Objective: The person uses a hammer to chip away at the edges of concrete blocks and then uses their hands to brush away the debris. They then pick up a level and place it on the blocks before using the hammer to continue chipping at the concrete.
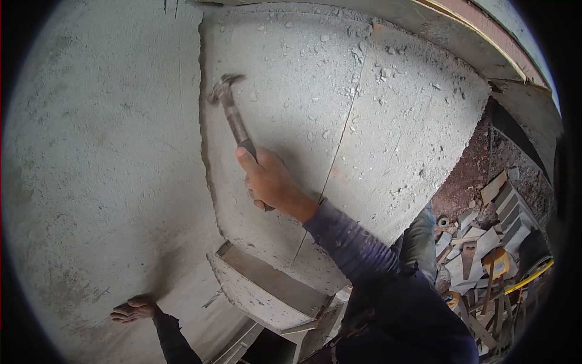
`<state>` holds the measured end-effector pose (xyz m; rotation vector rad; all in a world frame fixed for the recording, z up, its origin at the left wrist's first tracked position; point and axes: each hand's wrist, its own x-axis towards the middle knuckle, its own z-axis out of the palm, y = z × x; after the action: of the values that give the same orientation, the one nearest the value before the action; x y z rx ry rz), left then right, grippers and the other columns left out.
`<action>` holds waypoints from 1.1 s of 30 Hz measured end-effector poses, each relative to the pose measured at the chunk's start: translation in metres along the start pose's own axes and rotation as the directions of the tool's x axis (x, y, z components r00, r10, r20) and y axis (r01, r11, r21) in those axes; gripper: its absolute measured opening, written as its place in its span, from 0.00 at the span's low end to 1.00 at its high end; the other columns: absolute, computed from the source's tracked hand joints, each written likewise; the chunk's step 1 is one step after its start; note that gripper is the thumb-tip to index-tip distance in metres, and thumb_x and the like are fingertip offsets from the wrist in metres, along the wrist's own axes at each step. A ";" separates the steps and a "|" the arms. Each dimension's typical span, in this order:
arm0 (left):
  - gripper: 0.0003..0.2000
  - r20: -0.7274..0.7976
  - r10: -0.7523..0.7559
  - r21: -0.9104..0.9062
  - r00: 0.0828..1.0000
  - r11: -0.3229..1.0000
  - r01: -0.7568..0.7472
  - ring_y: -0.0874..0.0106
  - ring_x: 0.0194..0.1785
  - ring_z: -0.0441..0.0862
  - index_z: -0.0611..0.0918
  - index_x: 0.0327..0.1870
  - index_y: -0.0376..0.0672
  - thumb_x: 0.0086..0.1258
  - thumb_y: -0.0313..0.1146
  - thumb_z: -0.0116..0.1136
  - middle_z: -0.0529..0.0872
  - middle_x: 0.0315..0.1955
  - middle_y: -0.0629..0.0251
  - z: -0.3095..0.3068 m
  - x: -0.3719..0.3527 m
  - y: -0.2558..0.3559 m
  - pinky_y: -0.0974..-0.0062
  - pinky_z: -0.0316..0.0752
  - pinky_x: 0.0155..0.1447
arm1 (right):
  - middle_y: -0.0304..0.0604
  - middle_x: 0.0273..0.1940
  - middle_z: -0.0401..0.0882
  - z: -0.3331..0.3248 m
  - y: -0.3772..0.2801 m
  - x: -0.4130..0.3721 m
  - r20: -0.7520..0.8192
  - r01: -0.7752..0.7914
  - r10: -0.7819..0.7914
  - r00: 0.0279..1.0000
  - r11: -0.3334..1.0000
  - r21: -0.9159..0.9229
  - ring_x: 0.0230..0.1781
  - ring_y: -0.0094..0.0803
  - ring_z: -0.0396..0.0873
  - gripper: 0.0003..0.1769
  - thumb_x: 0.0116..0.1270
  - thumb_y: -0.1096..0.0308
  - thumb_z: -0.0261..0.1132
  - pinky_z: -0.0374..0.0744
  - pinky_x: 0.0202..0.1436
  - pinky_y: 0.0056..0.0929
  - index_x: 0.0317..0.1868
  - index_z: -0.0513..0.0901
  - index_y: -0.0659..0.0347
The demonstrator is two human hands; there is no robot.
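My right hand is wrapped round the handle of a claw hammer. The hammer's head, blurred by motion, is over the left part of a pale slab, close to the ragged edge where it meets the wall. Crumbs and chips of debris lie scattered across this slab, and a straight seam runs down it. Lower left, my left hand lies against the rough grey plastered wall, its fingers stretched out and nothing held.
Below the slab is a box-like recess with a raised rim. On the floor at right lie broken tile pieces, a handsaw, a roll of tape and a yellow tool. A board edge borders the slab's top right.
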<state>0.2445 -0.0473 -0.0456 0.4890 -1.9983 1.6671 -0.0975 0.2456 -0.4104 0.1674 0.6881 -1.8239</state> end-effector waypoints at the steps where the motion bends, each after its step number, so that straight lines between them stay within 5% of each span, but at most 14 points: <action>1: 0.35 0.025 0.032 0.004 0.999 0.999 -0.032 0.39 0.82 0.42 0.53 0.78 0.36 0.82 0.57 0.26 0.48 0.79 0.41 -0.007 0.002 -0.009 0.32 0.41 0.77 | 0.40 0.24 0.69 0.004 0.001 0.005 0.002 -0.014 0.014 1.000 1.000 0.010 0.23 0.29 0.75 0.24 0.80 0.50 0.53 0.75 0.27 0.33 0.33 0.69 0.63; 3: 0.35 0.029 0.022 0.007 0.999 1.000 -0.022 0.39 0.82 0.41 0.51 0.79 0.36 0.82 0.57 0.26 0.48 0.79 0.41 -0.004 0.001 -0.005 0.32 0.41 0.77 | 0.39 0.18 0.66 0.011 -0.004 0.032 -0.316 0.478 -0.470 0.824 0.877 -0.057 0.17 0.31 0.77 0.25 0.79 0.48 0.53 0.76 0.22 0.35 0.33 0.69 0.64; 4: 0.35 0.038 0.012 0.009 0.999 1.000 -0.012 0.39 0.82 0.41 0.51 0.79 0.37 0.82 0.57 0.26 0.48 0.79 0.41 -0.005 0.001 -0.005 0.32 0.41 0.77 | 0.39 0.18 0.66 0.014 -0.002 0.041 -0.314 0.472 -0.462 0.829 0.880 -0.049 0.17 0.31 0.77 0.25 0.79 0.48 0.53 0.76 0.22 0.35 0.33 0.69 0.64; 7: 0.35 0.056 -0.003 0.012 0.998 1.000 0.002 0.40 0.82 0.40 0.51 0.78 0.37 0.83 0.57 0.26 0.47 0.79 0.41 -0.010 0.000 -0.007 0.33 0.41 0.78 | 0.38 0.19 0.65 0.007 0.007 0.036 -0.250 0.274 -0.337 0.908 0.927 -0.255 0.17 0.29 0.72 0.26 0.80 0.47 0.51 0.74 0.24 0.37 0.34 0.70 0.63; 9: 0.35 0.048 -0.014 0.008 0.999 1.000 0.014 0.40 0.82 0.40 0.51 0.78 0.37 0.82 0.57 0.26 0.46 0.79 0.42 -0.004 0.001 -0.004 0.33 0.41 0.78 | 0.38 0.22 0.65 -0.005 0.020 -0.003 0.097 -0.164 0.197 0.976 0.946 -0.279 0.23 0.29 0.71 0.27 0.81 0.45 0.49 0.72 0.30 0.39 0.34 0.70 0.62; 10: 0.35 0.043 -0.015 0.010 0.999 1.000 0.015 0.40 0.82 0.40 0.51 0.78 0.37 0.82 0.57 0.26 0.45 0.79 0.42 -0.003 -0.003 -0.002 0.33 0.40 0.78 | 0.38 0.22 0.65 -0.005 0.020 -0.002 0.095 -0.157 0.191 0.977 0.946 -0.283 0.23 0.29 0.71 0.27 0.81 0.45 0.49 0.72 0.30 0.39 0.34 0.70 0.62; 12: 0.36 0.069 0.024 0.024 0.997 0.999 -0.026 0.39 0.82 0.40 0.52 0.78 0.37 0.82 0.58 0.26 0.45 0.79 0.42 -0.009 -0.001 -0.019 0.34 0.40 0.78 | 0.38 0.22 0.66 0.004 0.030 -0.011 -0.052 0.172 -0.183 0.982 0.971 -0.169 0.21 0.29 0.65 0.26 0.80 0.46 0.51 0.70 0.27 0.39 0.34 0.69 0.62; 17: 0.35 0.067 -0.046 0.008 0.997 0.999 0.046 0.39 0.82 0.39 0.53 0.78 0.36 0.82 0.58 0.26 0.46 0.79 0.40 -0.008 -0.002 -0.009 0.34 0.41 0.78 | 0.34 0.17 0.63 0.025 0.018 0.033 -0.391 0.517 -0.508 0.768 0.851 -0.090 0.16 0.26 0.66 0.22 0.80 0.51 0.52 0.71 0.23 0.37 0.36 0.68 0.63; 19: 0.35 0.060 -0.053 0.000 0.997 0.999 0.053 0.39 0.82 0.39 0.52 0.78 0.36 0.82 0.58 0.25 0.47 0.79 0.41 -0.012 -0.006 -0.006 0.33 0.41 0.78 | 0.34 0.17 0.64 0.017 0.033 0.007 0.022 -0.026 0.029 0.999 0.987 -0.156 0.12 0.25 0.69 0.20 0.79 0.53 0.53 0.71 0.16 0.34 0.35 0.67 0.61; 21: 0.35 0.055 -0.052 -0.015 0.997 0.999 0.053 0.39 0.82 0.39 0.52 0.78 0.36 0.82 0.58 0.25 0.47 0.79 0.41 0.001 -0.006 0.004 0.32 0.42 0.77 | 0.34 0.17 0.65 0.002 0.028 -0.005 0.015 -0.066 0.070 0.997 0.978 -0.199 0.10 0.25 0.70 0.20 0.79 0.53 0.53 0.71 0.12 0.32 0.36 0.69 0.62; 23: 0.35 0.057 -0.008 -0.010 0.998 1.000 0.009 0.39 0.82 0.40 0.52 0.78 0.37 0.82 0.58 0.26 0.47 0.79 0.42 -0.007 -0.001 -0.009 0.30 0.41 0.77 | 0.36 0.18 0.67 0.006 0.023 -0.019 -0.016 0.060 -0.059 0.998 0.997 0.056 0.09 0.27 0.70 0.24 0.79 0.50 0.52 0.71 0.12 0.32 0.39 0.72 0.68; 27: 0.34 0.046 -0.011 -0.018 0.999 1.000 0.011 0.40 0.82 0.40 0.52 0.78 0.39 0.82 0.56 0.26 0.46 0.79 0.42 -0.010 0.000 -0.004 0.29 0.41 0.76 | 0.38 0.18 0.66 0.012 0.004 0.035 -0.230 0.572 -0.579 0.782 0.814 -0.107 0.12 0.28 0.72 0.28 0.80 0.47 0.51 0.73 0.16 0.31 0.37 0.73 0.69; 29: 0.34 0.038 -0.016 -0.015 0.999 1.000 0.017 0.40 0.82 0.39 0.52 0.79 0.39 0.82 0.56 0.26 0.46 0.79 0.41 -0.011 0.000 -0.005 0.30 0.40 0.76 | 0.39 0.20 0.65 0.015 0.012 0.036 -0.120 0.144 -0.190 0.974 0.939 -0.313 0.17 0.30 0.70 0.26 0.80 0.47 0.51 0.74 0.23 0.33 0.35 0.71 0.65; 33: 0.34 0.049 0.001 0.001 0.999 1.000 -0.001 0.40 0.82 0.39 0.50 0.79 0.38 0.82 0.56 0.26 0.45 0.80 0.41 -0.008 0.000 -0.005 0.31 0.38 0.77 | 0.41 0.20 0.67 -0.002 0.015 -0.006 0.001 -0.125 0.132 0.991 0.941 -0.314 0.23 0.32 0.72 0.25 0.81 0.49 0.52 0.74 0.30 0.36 0.36 0.72 0.66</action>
<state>0.2483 -0.0402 -0.0406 0.5348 -2.0329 1.6718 -0.0821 0.2488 -0.4147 -0.0193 0.9201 -1.5667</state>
